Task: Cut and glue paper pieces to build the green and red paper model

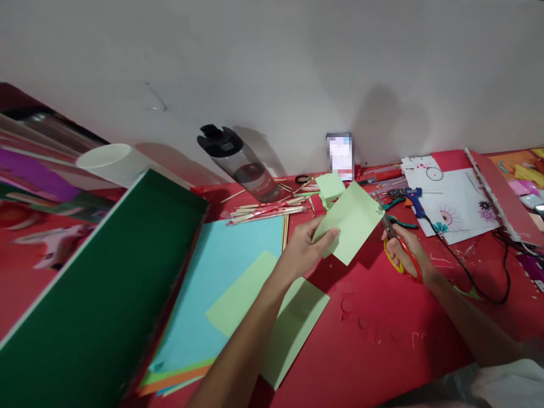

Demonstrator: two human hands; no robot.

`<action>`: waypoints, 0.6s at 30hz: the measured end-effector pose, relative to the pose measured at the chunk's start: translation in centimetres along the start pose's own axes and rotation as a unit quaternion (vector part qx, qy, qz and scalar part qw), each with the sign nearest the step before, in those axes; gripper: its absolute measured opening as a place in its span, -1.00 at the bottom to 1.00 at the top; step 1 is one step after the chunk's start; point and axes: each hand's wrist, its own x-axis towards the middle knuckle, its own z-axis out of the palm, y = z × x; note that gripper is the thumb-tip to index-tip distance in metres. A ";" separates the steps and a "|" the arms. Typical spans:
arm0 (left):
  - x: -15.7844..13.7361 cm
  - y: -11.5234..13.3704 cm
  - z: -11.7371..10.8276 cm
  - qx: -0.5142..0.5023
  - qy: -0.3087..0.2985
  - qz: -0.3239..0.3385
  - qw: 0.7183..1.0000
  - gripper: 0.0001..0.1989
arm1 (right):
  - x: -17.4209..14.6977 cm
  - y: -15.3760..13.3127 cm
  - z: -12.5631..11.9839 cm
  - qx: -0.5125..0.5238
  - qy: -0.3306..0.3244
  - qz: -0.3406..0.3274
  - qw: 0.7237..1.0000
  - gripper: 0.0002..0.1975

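Observation:
My left hand (312, 243) pinches a pale green sheet of paper (351, 224) by its lower left edge, thumb on top. A small star-like outline is drawn at the sheet's right corner. In my right hand (406, 255) is a pair of scissors (412, 266) with red and yellow handles; the blades point up and meet the sheet at that corner. Whether the blades grip the paper I cannot tell. Beneath my left forearm lie another pale green sheet (300, 323) and a pale green piece (244, 294) on light blue paper (204, 283).
Along the wall stand a water bottle (246, 170), a phone (341, 156) and a folded green paper form (330, 188). Wooden sticks (267, 209) lie before the bottle. A blue glue gun (414, 198) trails a black cord at right. A dark green board (106, 283) rises at left.

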 end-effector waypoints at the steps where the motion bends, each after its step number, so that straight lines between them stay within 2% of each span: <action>1: 0.0 0.0 0.0 -0.001 0.001 0.002 1.000 -0.70 | 0.0 0.0 0.0 -0.001 0.001 -0.001 1.000 -0.52; 13: -0.1 -0.3 0.0 -0.003 -0.008 -0.003 1.000 -0.69 | -0.1 -0.4 0.2 -0.012 0.008 0.015 1.000 -0.51; 18: -0.1 -0.4 0.0 -0.003 -0.014 -0.006 1.000 -0.58 | -0.1 -0.6 0.6 -0.009 0.011 0.020 1.000 -0.48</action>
